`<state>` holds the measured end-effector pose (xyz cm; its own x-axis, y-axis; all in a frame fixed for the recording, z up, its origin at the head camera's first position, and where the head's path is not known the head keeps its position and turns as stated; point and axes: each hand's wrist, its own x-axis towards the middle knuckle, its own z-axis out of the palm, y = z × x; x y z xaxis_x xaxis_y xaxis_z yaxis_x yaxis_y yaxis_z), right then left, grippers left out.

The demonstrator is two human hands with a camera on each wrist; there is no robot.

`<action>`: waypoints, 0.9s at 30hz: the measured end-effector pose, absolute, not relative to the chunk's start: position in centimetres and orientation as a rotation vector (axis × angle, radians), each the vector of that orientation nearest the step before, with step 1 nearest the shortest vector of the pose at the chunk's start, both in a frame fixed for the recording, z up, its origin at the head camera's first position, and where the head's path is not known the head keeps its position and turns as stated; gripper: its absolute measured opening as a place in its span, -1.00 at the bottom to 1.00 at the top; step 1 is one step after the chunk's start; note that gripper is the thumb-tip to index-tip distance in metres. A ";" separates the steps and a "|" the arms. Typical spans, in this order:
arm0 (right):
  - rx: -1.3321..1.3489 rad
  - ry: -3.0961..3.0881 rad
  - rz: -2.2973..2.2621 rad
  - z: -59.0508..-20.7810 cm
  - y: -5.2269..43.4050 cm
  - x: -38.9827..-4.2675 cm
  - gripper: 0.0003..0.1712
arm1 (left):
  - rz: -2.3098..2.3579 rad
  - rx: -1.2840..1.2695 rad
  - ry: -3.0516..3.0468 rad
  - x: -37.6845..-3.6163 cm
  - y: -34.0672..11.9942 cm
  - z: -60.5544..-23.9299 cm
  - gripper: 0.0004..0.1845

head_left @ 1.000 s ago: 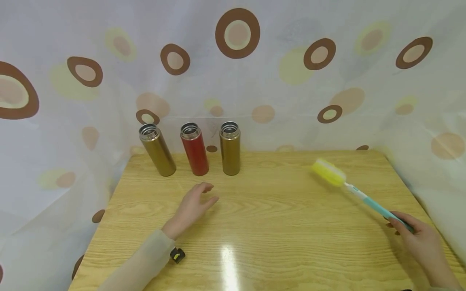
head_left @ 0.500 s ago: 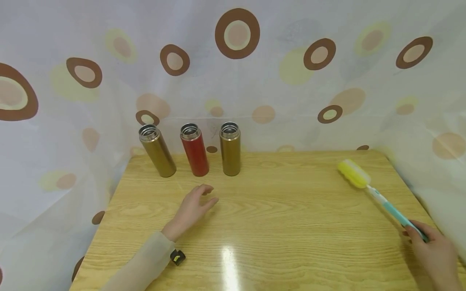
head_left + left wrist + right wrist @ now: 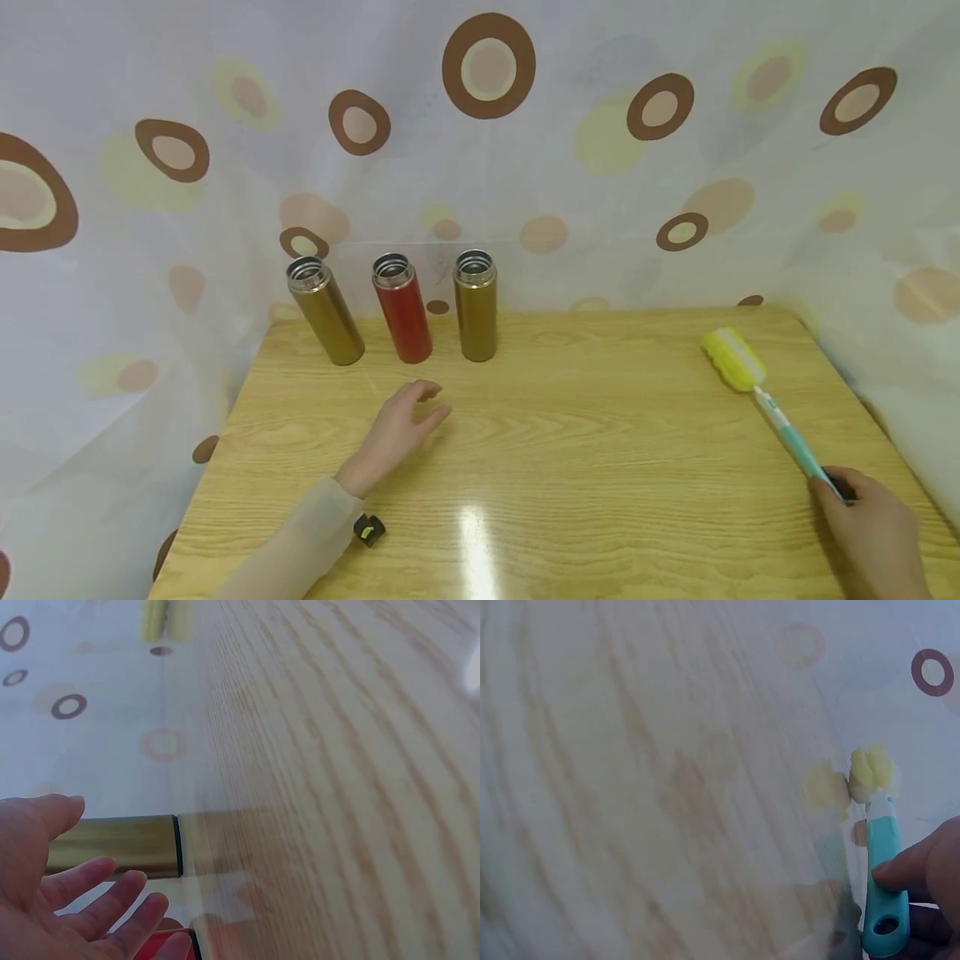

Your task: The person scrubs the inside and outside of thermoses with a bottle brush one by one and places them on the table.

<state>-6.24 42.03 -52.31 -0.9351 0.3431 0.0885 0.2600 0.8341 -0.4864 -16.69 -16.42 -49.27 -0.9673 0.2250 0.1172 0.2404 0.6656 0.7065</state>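
Observation:
My left hand (image 3: 437, 400) rests open on the wooden table (image 3: 600, 467), fingers relaxed, a short way in front of three uncapped flasks. These are a gold flask (image 3: 324, 310), a red flask (image 3: 402, 308) and a second gold flask (image 3: 475, 305). The left wrist view shows my open left hand (image 3: 90, 900) near the gold flask (image 3: 112, 846) and the red flask (image 3: 169, 946). My right hand (image 3: 831, 492) pinches the end of a bottle brush (image 3: 791, 437) with a teal handle (image 3: 885, 900). Its yellow sponge head (image 3: 733, 358) sits low over the table's right side.
A curtain with brown and yellow circles (image 3: 487, 67) closes in the table at the back and both sides. A small black and yellow device (image 3: 367, 528) sits at my left wrist. Bare wood lies between my two hands.
My right hand has swung the brush to the right and lowered it toward the table's right edge. My left hand and the three flasks have stayed put.

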 end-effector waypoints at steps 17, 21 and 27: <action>-0.344 -2.931 0.777 -52.4 41.6 -7.8 -0.40 | -1.192 -0.345 -2.849 -16.3 -17.2 -49.2 -0.55; -0.361 -2.917 0.763 -52.3 41.7 -8.1 -0.38 | -1.159 -0.338 -2.848 -16.3 -17.4 -49.1 -0.56; -0.384 -2.884 0.737 -51.7 41.4 -7.9 -0.34 | -1.074 -0.354 -2.832 -16.4 -17.5 -49.0 -0.55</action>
